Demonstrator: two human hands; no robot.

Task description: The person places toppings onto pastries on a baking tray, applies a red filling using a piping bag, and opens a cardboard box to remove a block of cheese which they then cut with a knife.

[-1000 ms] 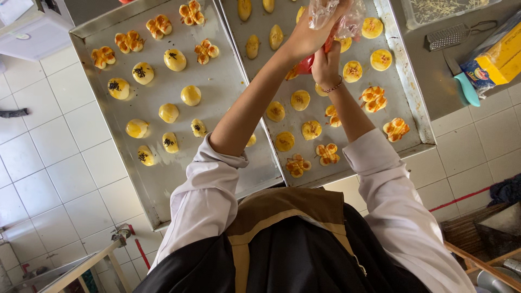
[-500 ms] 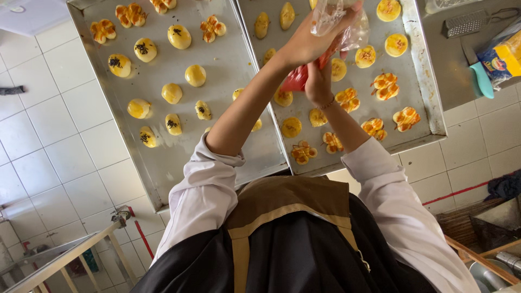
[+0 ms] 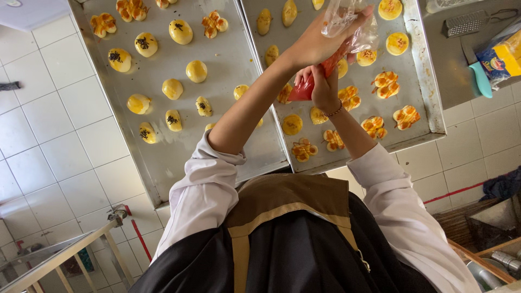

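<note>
Piping bag (image 3: 336, 51) gripped by both hands, left (image 3: 315, 46) topmost, right (image 3: 320, 89) squeezing; tip hidden over pastry tray (image 3: 423, 81).

1. Two metal baking trays (image 3: 228, 157), side by side across the upper frame.
2. One clear piping bag (image 3: 347, 32) with red filling.
3. One metal grater (image 3: 469, 23), upper right.
4. Two hands.

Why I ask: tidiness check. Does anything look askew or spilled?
The left baking tray sits askew, angled against the straighter right baking tray. No spill shows on either tray or around the red piping bag.
</note>
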